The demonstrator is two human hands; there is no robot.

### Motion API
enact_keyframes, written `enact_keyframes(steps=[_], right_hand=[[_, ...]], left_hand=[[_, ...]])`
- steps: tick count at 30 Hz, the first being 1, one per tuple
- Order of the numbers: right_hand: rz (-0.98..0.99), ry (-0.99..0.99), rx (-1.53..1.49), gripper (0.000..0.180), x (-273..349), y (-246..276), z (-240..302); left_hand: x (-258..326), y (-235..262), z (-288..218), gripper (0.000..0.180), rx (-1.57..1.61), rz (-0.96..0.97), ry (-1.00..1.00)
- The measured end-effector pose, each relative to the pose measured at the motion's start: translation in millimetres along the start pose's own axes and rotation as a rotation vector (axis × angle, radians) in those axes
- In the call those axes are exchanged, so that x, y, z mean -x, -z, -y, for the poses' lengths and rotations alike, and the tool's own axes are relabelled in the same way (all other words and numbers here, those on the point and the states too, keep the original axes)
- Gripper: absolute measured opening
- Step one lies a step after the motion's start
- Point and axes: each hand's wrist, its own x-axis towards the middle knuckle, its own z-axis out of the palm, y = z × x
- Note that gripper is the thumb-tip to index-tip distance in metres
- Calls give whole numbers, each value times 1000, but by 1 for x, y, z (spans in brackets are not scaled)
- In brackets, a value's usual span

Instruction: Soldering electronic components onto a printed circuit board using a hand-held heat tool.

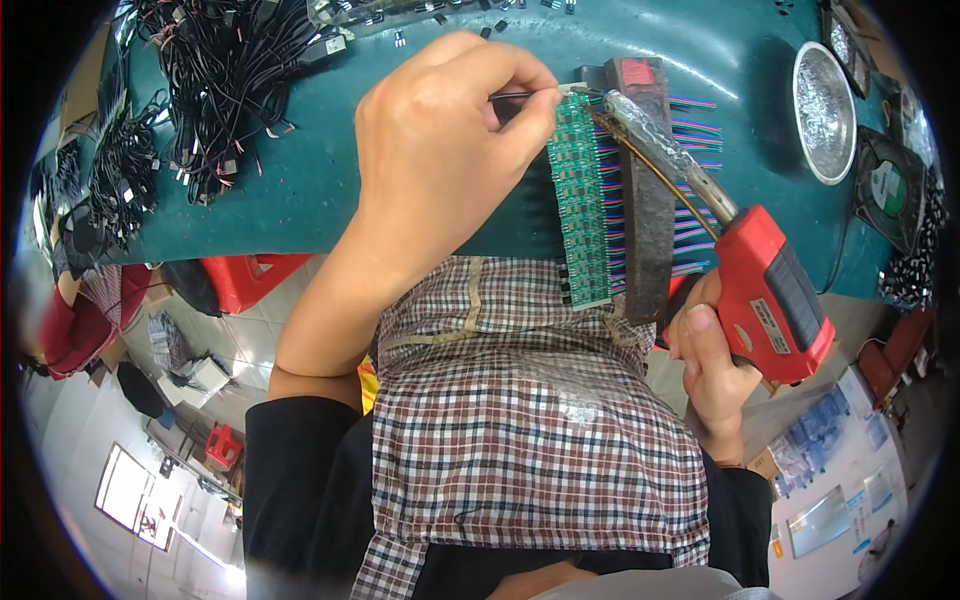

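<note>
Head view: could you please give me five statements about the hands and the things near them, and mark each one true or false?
1. The right hand holds a red soldering gun. True.
2. The left hand lies open and flat. False: it pinches a thin black piece.
3. The green circuit board is left of the dark bar. True.
4. The metal bowl is left of the black cables. False: it is to their right.
5. Coloured wires extend beyond the bar's right side. True.
</note>
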Motion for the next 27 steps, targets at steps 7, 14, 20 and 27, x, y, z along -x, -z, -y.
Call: enact_keyframes(steps=[7, 14, 20, 27], right_hand=[[5, -3, -21, 15, 3, 1, -4], [34, -4, -6, 13, 3, 3, -3], [16, 54, 9, 13, 3, 4, -3], [7, 42, 1, 15, 6, 7, -2]], left_hand=[[4, -1, 1, 6, -10, -11, -6], [3, 0, 0, 6, -19, -14, -16], [3, 0, 2, 7, -26, -24, -39], [5, -2, 3, 8, -7, -24, -69]])
